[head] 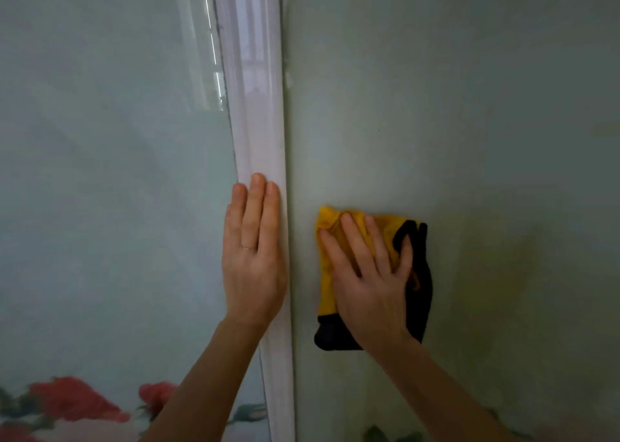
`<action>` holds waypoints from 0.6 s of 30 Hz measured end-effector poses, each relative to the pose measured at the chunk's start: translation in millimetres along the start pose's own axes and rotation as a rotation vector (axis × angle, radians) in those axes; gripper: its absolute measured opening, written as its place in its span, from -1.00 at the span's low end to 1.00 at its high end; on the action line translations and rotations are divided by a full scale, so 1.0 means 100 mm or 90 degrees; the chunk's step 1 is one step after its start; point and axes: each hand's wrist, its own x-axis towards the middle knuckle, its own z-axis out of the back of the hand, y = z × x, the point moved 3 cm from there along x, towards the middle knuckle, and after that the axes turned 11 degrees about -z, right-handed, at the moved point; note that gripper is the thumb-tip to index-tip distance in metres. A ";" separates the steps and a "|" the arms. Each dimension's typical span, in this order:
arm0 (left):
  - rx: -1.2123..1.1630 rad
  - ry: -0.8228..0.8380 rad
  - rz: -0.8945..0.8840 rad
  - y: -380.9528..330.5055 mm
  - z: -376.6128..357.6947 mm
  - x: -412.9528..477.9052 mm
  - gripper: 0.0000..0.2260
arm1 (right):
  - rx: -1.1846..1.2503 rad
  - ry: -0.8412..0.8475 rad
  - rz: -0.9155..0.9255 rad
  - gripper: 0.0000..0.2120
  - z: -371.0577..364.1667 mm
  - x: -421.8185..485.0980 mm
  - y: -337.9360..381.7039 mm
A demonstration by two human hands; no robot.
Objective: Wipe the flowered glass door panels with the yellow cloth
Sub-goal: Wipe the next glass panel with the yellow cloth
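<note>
Two pale green glass door panels fill the view, split by a white vertical frame strip (258,123). The left panel (100,173) carries red flowers (70,399) near its bottom edge. On the right panel (469,139) lies a yellow cloth (330,240) with a black border. My right hand (369,280) presses flat on that cloth with its fingers spread. My left hand (253,257) rests flat with straight fingers against the frame strip and the left panel's edge; a thin ring sits on one finger.
Green leaves (379,433) of the print show at the bottom of the right panel. A window is mirrored in the upper part of the frame strip and the left panel's edge.
</note>
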 end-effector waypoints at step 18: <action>0.024 0.002 0.071 -0.17 -0.04 0.02 -0.49 | 0.008 -0.065 -0.081 -0.56 -0.01 0.03 -0.09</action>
